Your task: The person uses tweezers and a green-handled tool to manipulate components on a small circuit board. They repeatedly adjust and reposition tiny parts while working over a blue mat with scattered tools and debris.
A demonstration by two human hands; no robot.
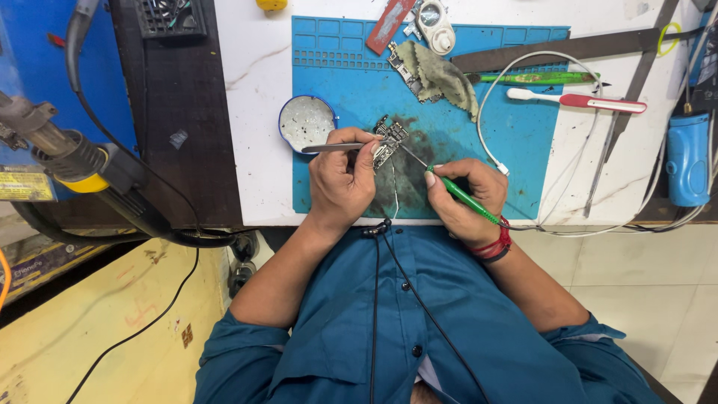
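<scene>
Seen from above, seated at a white worktop [258, 82] with a blue work mat [516, 142] laid on it; small circuit board [390, 142] lying on the mat's stained middle, just ahead of both hands. Left hand [340, 179] curled, fingers [360, 150] pinched around metal tweezers [333, 147], tweezers lying roughly level with tips at the board's left edge, the hand's fingertips touching the board. Right hand [467, 198] closed pen-fashion on a green-handled tool [464, 196], thin metal tip slanting up-left to meet the board; red bands on that wrist.

Just left of the board, half on the mat's edge, a round blue-rimmed tin [307, 122]; inside, a pale grey-white, speckled filling covering the bottom, kind not tellable. At the mat's far edge, rows of small moulded compartments [336, 41]; contents too small to make out.

Further back on the mat, a second board under a grimy cloth [441, 75]; a white oval gadget [435, 26] and a red flat strip [389, 24] beyond. To the right, a toothbrush with white head and red handle [576, 101], a green tool above it, a white cable [490, 112] looping down to the mat; a blue cylindrical device [686, 158] at the far right. Left of the worktop, a hot-air handpiece with black hose [82, 168] over a yellow surface.
</scene>
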